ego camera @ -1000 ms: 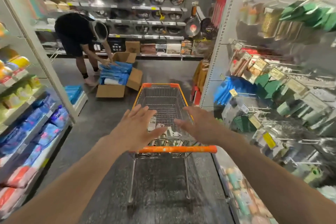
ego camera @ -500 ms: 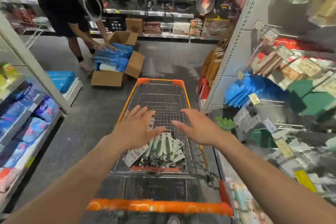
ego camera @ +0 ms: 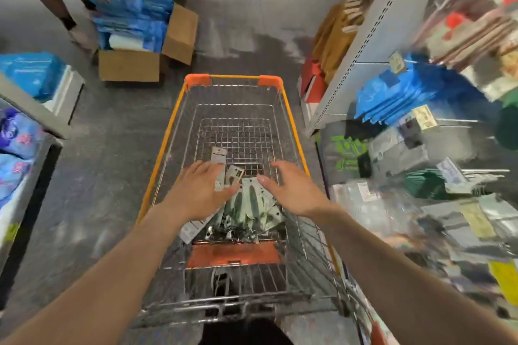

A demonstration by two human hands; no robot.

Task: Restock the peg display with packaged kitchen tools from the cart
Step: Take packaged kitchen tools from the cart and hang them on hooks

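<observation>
Hands over a wire shopping cart [ego camera: 292,109] with an orange rim, seen from above in a shop aisle: left hand [ego camera: 200,193] and right hand [ego camera: 294,190] both spread flat, fingers straight and released, grasping nothing, just above a heap of packaged kitchen tools [ego camera: 252,210] at the near end of the cart basket. Print on the pale green backing cards, and on the price tags of the peg display [ego camera: 398,152] close along the cart's right side, too blurred to read. Bare grey floor [ego camera: 106,176] left of the cart and beyond its far edge, up to an open cardboard box [ego camera: 129,64] at far left.
</observation>
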